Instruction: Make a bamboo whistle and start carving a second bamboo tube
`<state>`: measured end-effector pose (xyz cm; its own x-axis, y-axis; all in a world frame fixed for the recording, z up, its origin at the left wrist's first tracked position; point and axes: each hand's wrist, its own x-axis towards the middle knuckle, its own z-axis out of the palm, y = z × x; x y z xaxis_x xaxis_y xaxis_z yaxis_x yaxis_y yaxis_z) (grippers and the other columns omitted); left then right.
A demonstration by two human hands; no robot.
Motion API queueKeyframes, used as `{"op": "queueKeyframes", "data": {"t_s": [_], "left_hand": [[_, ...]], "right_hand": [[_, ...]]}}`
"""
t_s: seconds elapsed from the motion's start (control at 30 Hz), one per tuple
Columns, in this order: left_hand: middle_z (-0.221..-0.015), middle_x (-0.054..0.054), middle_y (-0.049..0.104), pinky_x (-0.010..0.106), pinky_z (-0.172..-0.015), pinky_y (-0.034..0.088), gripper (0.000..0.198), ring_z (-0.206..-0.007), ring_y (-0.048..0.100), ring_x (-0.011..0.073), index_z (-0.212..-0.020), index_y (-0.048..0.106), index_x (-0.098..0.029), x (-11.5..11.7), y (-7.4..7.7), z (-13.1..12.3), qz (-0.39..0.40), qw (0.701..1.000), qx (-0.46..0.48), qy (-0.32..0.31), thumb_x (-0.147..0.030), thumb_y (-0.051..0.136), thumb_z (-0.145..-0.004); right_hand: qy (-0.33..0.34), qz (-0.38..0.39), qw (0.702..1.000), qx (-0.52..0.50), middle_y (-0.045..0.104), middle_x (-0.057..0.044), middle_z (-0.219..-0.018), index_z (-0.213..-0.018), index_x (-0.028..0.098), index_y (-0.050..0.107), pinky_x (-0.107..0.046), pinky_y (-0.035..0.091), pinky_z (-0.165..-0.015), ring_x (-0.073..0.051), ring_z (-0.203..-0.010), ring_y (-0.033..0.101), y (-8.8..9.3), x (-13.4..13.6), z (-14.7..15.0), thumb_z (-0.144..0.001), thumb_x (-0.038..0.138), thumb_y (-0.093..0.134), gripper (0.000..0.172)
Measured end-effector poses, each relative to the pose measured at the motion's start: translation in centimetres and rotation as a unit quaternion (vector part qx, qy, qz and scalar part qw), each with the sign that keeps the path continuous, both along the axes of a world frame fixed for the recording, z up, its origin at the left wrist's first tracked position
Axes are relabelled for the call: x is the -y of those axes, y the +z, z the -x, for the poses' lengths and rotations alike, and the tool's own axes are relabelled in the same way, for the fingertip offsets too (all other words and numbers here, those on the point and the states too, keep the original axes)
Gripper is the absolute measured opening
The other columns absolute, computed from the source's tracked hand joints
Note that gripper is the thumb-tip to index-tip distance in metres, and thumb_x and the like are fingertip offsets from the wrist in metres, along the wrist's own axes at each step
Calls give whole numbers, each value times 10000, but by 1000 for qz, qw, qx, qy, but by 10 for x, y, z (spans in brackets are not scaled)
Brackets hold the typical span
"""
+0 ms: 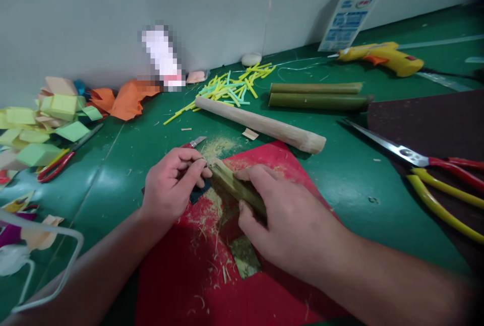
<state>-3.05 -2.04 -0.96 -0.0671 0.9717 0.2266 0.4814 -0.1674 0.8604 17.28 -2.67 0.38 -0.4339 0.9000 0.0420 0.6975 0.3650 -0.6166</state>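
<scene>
The right hand (280, 215) grips a seemingly part-shaved bamboo piece (247, 196) above the red sheet (212, 296); the left hand (170, 185) curls at its left end, holding what I cannot tell; farther off, a pale stick (260, 124) looks stripped, two green lengths (317, 100) untouched.

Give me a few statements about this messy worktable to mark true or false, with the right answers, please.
1. The right hand grips a green bamboo piece. True.
2. The left hand is spread flat on the table. False: the left hand has its fingers curled near the bamboo's end; whether they hold anything is unclear.
3. Pale shavings are scattered on the red sheet. True.
4. The yellow glue gun lies on the red sheet. False: the glue gun lies on the green table, near the wall.
</scene>
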Motion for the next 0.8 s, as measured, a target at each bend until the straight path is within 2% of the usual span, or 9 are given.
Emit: {"op": "queueKeyframes", "data": {"t_s": [0.13,0.2,0.27,0.43,0.63,0.8], "left_hand": [[-848,25,698,249,-682,546,73,-707,647,115,-936,612,-181,0,3,1,-36,998,-54,-28,-240,579,-909],[-926,35,673,284,-794,534,50,-845,641,138,-896,621,-179,-2,5,2,-83,991,-94,-46,-212,583,-896],[-948,33,650,297,-833,519,57,-895,618,146,-852,627,-179,-3,5,1,-115,985,-116,-46,-206,589,-885],[-749,-16,640,210,-606,511,98,-615,595,87,-924,641,-182,-5,2,-2,-24,999,-25,9,-256,644,-859],[-740,-21,642,179,-581,520,169,-585,617,74,-875,580,-174,-6,2,-2,9,997,69,23,-187,713,-772],[-724,-28,629,173,-594,511,147,-600,596,70,-875,624,-176,-6,4,-3,2,999,34,16,-153,708,-756]], "right_hand": [[1,-2,1000,5,672,-86,-967,-1085,183,580,-369,448,-638,-255,-798,650,0,0,0,-812,243,482,297],[-1,-1,1000,6,675,-92,-985,-1098,182,577,-381,452,-647,-267,-813,651,0,0,0,-814,244,472,308],[1,0,1000,2,676,-91,-975,-1087,182,580,-378,450,-648,-266,-814,650,0,0,0,-815,242,472,299],[4,5,1000,3,676,-89,-975,-1102,186,577,-356,428,-631,-252,-787,646,0,1,1,-811,237,475,313],[5,3,1000,9,679,-85,-965,-1105,188,575,-331,382,-592,-242,-751,644,-1,1,1,-807,233,477,317],[6,4,1000,13,680,-81,-976,-1124,198,568,-336,369,-593,-254,-757,647,0,2,-1,-810,245,474,331]]}}
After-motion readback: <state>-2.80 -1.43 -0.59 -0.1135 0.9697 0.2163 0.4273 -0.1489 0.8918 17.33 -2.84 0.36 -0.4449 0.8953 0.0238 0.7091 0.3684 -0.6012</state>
